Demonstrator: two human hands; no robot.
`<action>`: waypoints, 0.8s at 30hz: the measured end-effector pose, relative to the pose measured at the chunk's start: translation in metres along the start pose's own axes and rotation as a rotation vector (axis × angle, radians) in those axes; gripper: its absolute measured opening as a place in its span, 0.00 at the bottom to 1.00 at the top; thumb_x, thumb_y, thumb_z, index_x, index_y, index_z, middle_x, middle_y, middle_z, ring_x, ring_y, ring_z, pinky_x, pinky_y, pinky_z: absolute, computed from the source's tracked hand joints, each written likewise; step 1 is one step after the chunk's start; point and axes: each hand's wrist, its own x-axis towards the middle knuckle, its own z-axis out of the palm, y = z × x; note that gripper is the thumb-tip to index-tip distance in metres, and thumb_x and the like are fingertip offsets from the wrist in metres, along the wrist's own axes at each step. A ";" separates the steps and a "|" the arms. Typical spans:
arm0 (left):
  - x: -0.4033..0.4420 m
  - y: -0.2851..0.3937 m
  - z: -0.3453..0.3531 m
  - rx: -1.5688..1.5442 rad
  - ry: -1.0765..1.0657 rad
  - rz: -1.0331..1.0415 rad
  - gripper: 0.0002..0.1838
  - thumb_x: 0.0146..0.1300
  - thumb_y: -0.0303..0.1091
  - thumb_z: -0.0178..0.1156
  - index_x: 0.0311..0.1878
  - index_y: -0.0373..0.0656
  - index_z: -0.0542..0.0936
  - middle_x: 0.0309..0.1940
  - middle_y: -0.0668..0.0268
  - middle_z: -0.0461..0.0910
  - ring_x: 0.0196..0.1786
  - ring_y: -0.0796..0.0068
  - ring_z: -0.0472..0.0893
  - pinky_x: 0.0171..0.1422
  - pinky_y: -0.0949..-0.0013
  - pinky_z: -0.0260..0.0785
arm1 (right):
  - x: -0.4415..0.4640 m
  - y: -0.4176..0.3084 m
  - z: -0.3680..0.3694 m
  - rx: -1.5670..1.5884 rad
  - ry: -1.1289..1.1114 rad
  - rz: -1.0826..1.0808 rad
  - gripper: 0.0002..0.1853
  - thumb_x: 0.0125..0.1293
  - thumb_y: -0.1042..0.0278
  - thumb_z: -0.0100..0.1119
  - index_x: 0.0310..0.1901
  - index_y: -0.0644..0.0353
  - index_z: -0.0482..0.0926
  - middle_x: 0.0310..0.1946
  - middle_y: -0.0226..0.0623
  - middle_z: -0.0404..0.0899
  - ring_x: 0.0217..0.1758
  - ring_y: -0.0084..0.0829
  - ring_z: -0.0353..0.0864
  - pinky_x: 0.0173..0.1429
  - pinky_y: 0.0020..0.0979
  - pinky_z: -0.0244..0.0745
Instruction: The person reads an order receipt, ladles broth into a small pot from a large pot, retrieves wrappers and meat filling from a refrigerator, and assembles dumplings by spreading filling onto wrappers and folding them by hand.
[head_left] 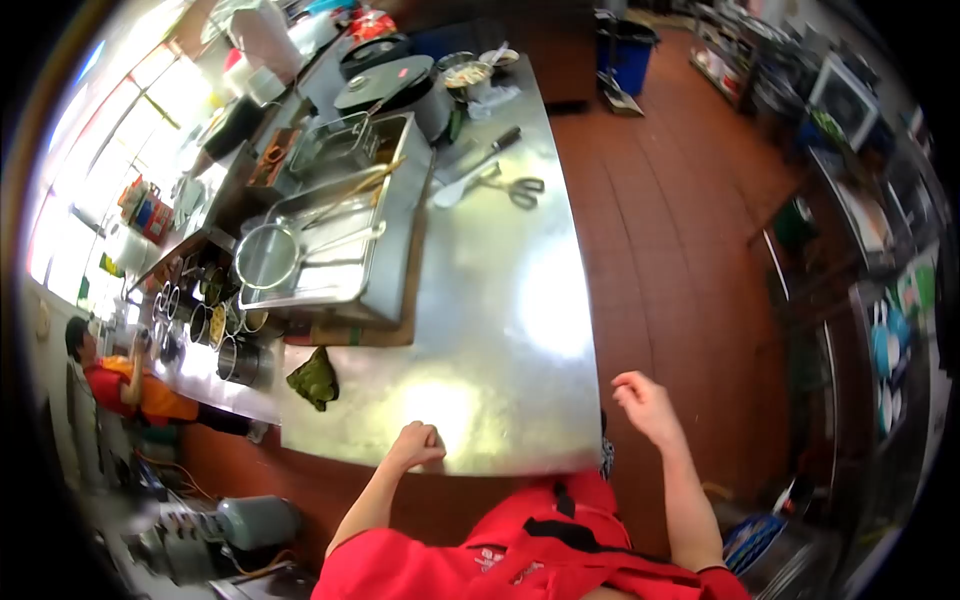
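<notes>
My left hand (415, 445) is at the near edge of a steel table (490, 310), its fingers curled into a fist with nothing visible in it. To its left on the tabletop lies a dark green, leaf-like folded piece (315, 379), apart from the hand. Past the table's right edge, my right hand (648, 405) hangs in the air over the floor, fingers loosely bent, holding nothing visible. Farther up the table are black-handled scissors (520, 190) and a knife (480, 167) with a black handle. Neither hand touches them.
A steel basin (395, 235) carries a round strainer (267, 257) and long-handled tools. Behind it stand a lidded pot (385, 88) and a bowl of food (466, 75). A co-worker in orange and red (150, 390) stands at left. A blue bin (630, 60) is on the tiled floor.
</notes>
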 end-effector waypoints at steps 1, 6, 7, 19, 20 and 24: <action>0.003 0.005 -0.002 0.020 0.026 -0.022 0.16 0.40 0.41 0.69 0.21 0.44 0.73 0.23 0.60 0.71 0.36 0.58 0.73 0.40 0.61 0.68 | 0.028 -0.015 0.000 -0.112 -0.108 -0.011 0.10 0.65 0.69 0.55 0.45 0.63 0.78 0.36 0.41 0.82 0.38 0.29 0.81 0.45 0.28 0.75; 0.012 0.024 -0.008 -0.050 0.032 -0.195 0.19 0.38 0.45 0.72 0.17 0.44 0.73 0.23 0.59 0.73 0.33 0.57 0.74 0.39 0.59 0.70 | 0.132 -0.002 -0.013 -0.287 -0.356 -0.088 0.12 0.65 0.66 0.54 0.46 0.63 0.77 0.41 0.45 0.81 0.45 0.42 0.81 0.50 0.34 0.75; 0.014 0.033 -0.007 -0.016 0.052 -0.282 0.19 0.41 0.46 0.72 0.19 0.43 0.74 0.26 0.56 0.74 0.36 0.55 0.75 0.41 0.58 0.70 | 0.150 -0.003 -0.015 -0.309 -0.414 -0.048 0.12 0.65 0.66 0.54 0.46 0.62 0.78 0.40 0.44 0.82 0.44 0.39 0.82 0.49 0.33 0.75; -0.001 0.192 0.101 -0.657 0.528 -0.907 0.17 0.54 0.33 0.66 0.35 0.39 0.67 0.26 0.59 0.70 0.29 0.63 0.71 0.36 0.63 0.67 | 0.473 -0.043 0.073 -0.634 -0.676 -0.655 0.13 0.65 0.62 0.48 0.39 0.62 0.79 0.36 0.49 0.79 0.43 0.50 0.77 0.48 0.44 0.71; 0.000 0.230 0.121 -0.722 0.581 -0.972 0.16 0.55 0.34 0.65 0.37 0.39 0.68 0.25 0.60 0.73 0.29 0.66 0.73 0.36 0.63 0.69 | 0.494 -0.046 0.077 -0.665 -0.641 -0.717 0.13 0.65 0.62 0.48 0.39 0.61 0.79 0.36 0.48 0.79 0.42 0.50 0.77 0.46 0.45 0.71; 0.055 0.385 0.268 -1.036 0.920 -1.161 0.13 0.63 0.40 0.61 0.30 0.46 0.70 0.21 0.72 0.67 0.26 0.80 0.63 0.29 0.71 0.62 | 0.581 -0.054 0.083 -0.686 -0.563 -1.045 0.09 0.61 0.67 0.52 0.41 0.58 0.78 0.38 0.42 0.77 0.41 0.48 0.76 0.44 0.46 0.68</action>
